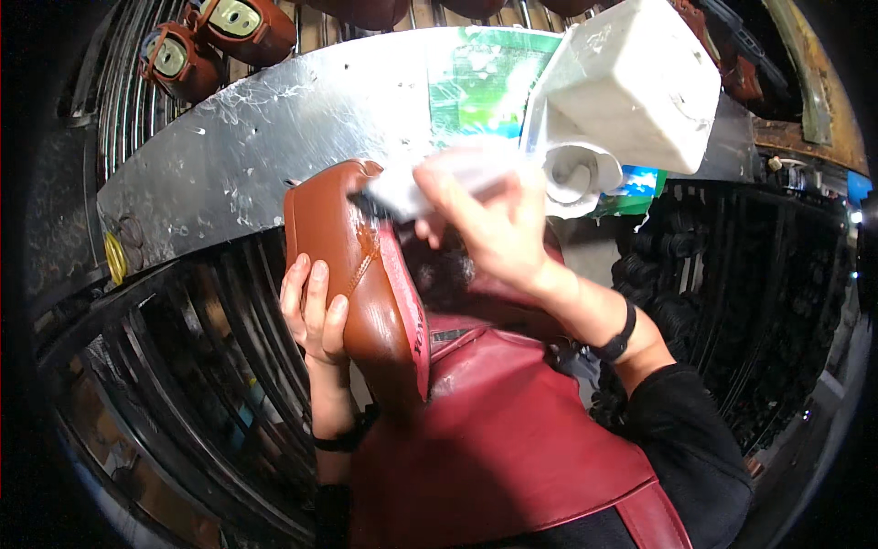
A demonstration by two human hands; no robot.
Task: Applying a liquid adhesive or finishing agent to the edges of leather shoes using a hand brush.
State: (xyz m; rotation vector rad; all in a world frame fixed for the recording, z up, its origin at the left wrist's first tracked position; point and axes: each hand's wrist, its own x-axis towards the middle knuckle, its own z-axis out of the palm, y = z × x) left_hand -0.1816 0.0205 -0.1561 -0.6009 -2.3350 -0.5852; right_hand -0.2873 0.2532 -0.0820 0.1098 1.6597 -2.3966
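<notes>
In the head view, my left hand [315,311] was wrapped around a brown shoe [352,274], holding it up over my red apron [494,430]. My right hand [494,224] gripped a blurry brush [430,188], maybe touching the shoe's top.

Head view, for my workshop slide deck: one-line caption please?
Left hand grips a brown shoe upper while the right hand applies a blurred brush near its top edge.
</notes>
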